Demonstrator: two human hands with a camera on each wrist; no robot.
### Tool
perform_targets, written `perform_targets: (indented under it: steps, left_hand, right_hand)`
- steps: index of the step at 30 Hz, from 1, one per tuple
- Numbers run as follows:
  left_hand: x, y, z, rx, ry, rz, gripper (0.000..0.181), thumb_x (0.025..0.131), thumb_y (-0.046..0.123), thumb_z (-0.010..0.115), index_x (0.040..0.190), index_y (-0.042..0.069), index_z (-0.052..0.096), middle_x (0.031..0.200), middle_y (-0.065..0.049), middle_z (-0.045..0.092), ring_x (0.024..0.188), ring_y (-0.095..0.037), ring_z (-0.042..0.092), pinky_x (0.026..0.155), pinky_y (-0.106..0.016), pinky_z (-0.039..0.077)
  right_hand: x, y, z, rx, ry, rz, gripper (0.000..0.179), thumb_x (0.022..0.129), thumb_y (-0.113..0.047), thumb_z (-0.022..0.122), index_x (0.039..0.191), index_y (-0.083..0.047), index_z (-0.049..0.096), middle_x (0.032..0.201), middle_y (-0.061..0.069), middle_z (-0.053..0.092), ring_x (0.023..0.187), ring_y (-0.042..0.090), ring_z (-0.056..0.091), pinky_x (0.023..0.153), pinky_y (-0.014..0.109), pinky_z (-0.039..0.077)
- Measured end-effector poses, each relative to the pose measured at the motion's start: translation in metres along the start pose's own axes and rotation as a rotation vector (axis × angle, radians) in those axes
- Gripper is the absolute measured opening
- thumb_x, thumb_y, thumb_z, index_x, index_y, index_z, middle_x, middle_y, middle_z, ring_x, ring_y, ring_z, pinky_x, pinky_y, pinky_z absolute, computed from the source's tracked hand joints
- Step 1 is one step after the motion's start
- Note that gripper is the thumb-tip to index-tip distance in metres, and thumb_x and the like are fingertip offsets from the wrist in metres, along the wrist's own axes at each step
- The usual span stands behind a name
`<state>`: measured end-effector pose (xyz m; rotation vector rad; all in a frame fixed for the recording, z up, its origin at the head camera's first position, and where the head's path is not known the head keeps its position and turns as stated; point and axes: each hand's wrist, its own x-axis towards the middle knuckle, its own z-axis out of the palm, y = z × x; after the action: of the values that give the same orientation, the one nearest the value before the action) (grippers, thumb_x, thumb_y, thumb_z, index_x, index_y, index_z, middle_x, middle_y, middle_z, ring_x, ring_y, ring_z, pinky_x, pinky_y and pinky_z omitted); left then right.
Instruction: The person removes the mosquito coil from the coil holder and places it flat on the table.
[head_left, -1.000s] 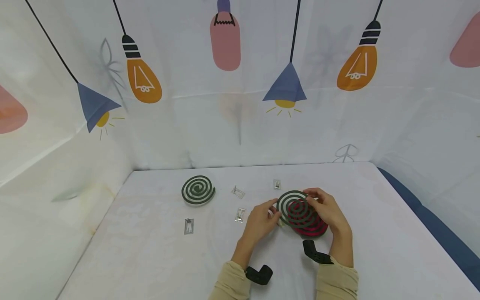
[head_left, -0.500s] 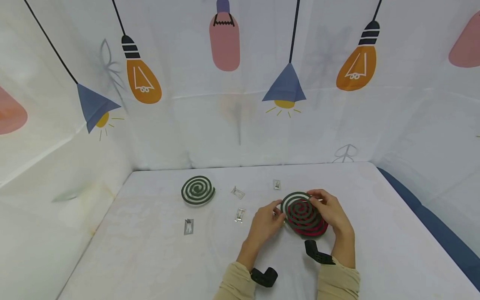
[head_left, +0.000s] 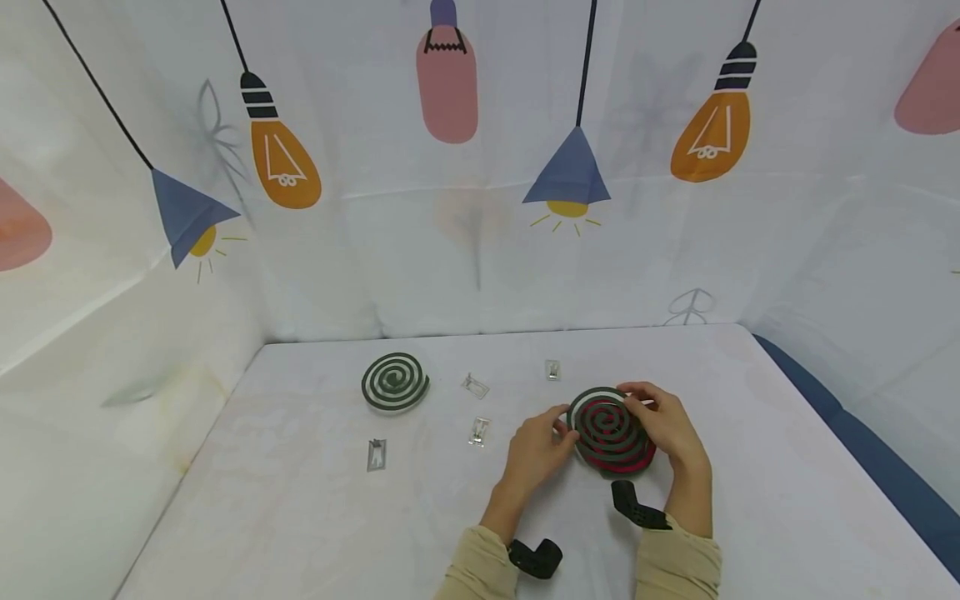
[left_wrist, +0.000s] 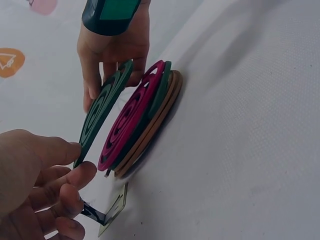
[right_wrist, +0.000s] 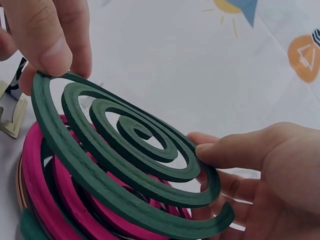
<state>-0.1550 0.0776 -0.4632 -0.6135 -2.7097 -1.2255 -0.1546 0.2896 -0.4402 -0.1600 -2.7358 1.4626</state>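
Observation:
A green mosquito coil is held at its edge by both hands. My left hand pinches the near-left rim and my right hand pinches the far-right rim. Beneath it lies a stack: a magenta coil on top, a green one under that, and brown coils at the bottom. In the left wrist view the held coil is tilted, with a gap between it and the stack. A small metal coil stand lies beside the stack, below my left fingers.
Another green coil lies at the back left of the white table. Several small metal stands lie about, among them one stand at the left and another stand towards the back. A patterned curtain closes the rear.
Both hands have moved the held green coil a little right and towards the body, so that it overlaps the magenta coil more. Other things on the table stay in place.

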Motion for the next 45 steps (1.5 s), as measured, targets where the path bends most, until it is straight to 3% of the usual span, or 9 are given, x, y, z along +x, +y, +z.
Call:
perform_targets:
  steps: [10,28,40,45]
  left_hand:
    - [0.0,0.001,0.007,0.04,-0.01,-0.02,0.036,0.086,0.024,0.067,0.119,0.012,0.064,0.081,0.005,0.067,0.053,0.003,0.038,0.048,-0.015,0.033]
    - [-0.001,0.0,0.014,0.033,0.003,-0.003,0.034,0.086,0.024,0.067,0.117,0.011,0.064,0.077,0.006,0.064,0.054,0.003,0.038,0.047,-0.015,0.032]
    - [-0.001,0.0,0.017,0.044,-0.032,-0.024,0.036,0.086,0.023,0.068,0.119,0.011,0.064,0.074,0.008,0.062,0.055,0.004,0.04,0.049,-0.014,0.034]
    - [-0.001,0.0,0.016,0.071,-0.032,-0.001,0.035,0.086,0.023,0.068,0.118,0.01,0.064,0.073,0.008,0.062,0.056,0.004,0.041,0.049,-0.014,0.034]
  right_hand:
    - [0.001,0.003,-0.002,0.001,0.015,0.047,0.032,0.099,-0.015,0.043,0.127,-0.006,0.058,0.11,0.018,0.059,0.085,0.012,0.052,0.068,0.022,0.045]
    - [0.0,0.004,-0.002,-0.017,0.018,0.06,0.032,0.099,-0.012,0.044,0.126,-0.004,0.058,0.11,0.019,0.06,0.089,0.015,0.054,0.071,0.023,0.044]
    - [0.001,0.006,0.0,-0.033,0.015,0.052,0.031,0.099,-0.011,0.044,0.125,-0.002,0.058,0.112,0.021,0.06,0.091,0.017,0.056,0.072,0.023,0.044]
    - [0.002,0.009,0.0,-0.036,0.017,0.049,0.031,0.099,-0.011,0.044,0.125,-0.002,0.058,0.114,0.022,0.06,0.093,0.02,0.057,0.072,0.023,0.045]
